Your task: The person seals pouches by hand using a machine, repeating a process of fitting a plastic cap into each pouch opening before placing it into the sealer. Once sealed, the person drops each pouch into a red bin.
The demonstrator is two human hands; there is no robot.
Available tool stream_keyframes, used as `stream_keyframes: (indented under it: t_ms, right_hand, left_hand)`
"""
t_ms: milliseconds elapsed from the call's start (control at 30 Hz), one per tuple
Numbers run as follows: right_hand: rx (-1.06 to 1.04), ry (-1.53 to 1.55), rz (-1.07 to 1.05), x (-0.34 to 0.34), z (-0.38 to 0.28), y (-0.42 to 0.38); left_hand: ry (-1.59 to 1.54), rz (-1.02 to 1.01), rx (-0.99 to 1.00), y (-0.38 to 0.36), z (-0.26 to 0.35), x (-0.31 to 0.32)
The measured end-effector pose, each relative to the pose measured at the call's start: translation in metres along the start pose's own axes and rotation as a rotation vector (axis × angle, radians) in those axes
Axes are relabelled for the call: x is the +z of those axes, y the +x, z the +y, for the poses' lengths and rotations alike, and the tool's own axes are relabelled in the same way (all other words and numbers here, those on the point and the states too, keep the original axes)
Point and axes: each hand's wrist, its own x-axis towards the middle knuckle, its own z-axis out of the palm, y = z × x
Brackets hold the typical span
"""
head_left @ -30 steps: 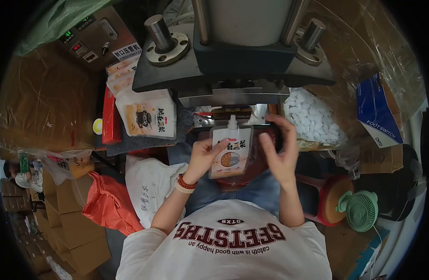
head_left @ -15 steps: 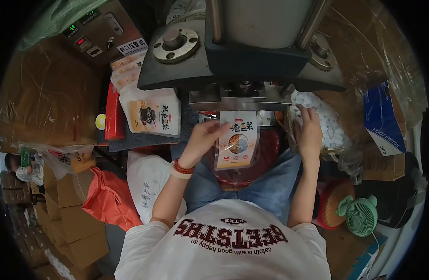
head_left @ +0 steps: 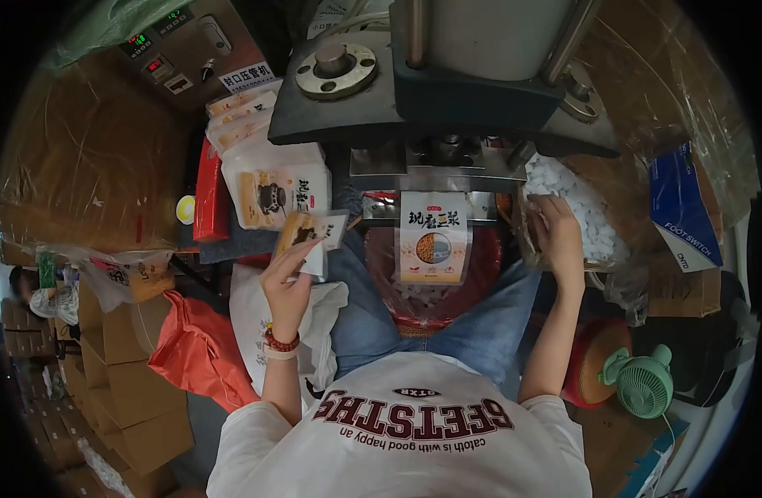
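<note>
A printed pouch (head_left: 433, 241) hangs upright from the metal jaws (head_left: 435, 163) of the press, above a red basin (head_left: 384, 286) between the knees; neither hand touches it. At the left, my left hand (head_left: 288, 286) is closed on another printed pouch (head_left: 310, 236), held just below the stack of pouches (head_left: 273, 195) on the dark side surface. My right hand (head_left: 557, 236) rests at the near left edge of a box of small white pieces (head_left: 572, 203). Its fingers are bent and slightly apart, with nothing visible in them.
The press body (head_left: 480, 104) stands ahead. A control panel (head_left: 169, 62) is at upper left, with a red box (head_left: 209, 195) below it. An orange-red bag (head_left: 200, 349) lies lower left. At right are a blue-and-white box (head_left: 686, 207) and a green fan (head_left: 644, 384).
My left hand has moved left from the pouch at the press and now holds another pouch near the stack. The press pouch hangs free. My right hand has barely moved.
</note>
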Motion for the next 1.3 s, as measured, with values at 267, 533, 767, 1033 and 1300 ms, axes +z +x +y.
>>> stream_keyframes:
  t_ms: [267, 533, 767, 1033, 1300]
  right_hand:
    - [-0.330, 0.627, 0.069, -0.005, -0.115, -0.024]
    - [-0.405, 0.801, -0.021, 0.002, -0.111, -0.017]
    - [0.166, 0.278, 0.263, -0.014, -0.064, -0.012]
    - [0.356, -0.193, 0.014, 0.013, -0.016, -0.008]
    - [0.329, 0.730, 0.369, 0.006, -0.039, -0.025]
  left_hand:
    - [0.084, -0.049, 0.380, 0.003, 0.059, 0.042]
    - [-0.140, -0.356, 0.365, 0.006, 0.065, 0.058]
    - [-0.823, -0.457, -0.571, 0.021, 0.028, 0.125]
    - [-0.840, -0.525, -0.701, 0.047, 0.025, 0.122]
    - [1.181, -0.025, 0.196, 0.035, -0.005, 0.008]
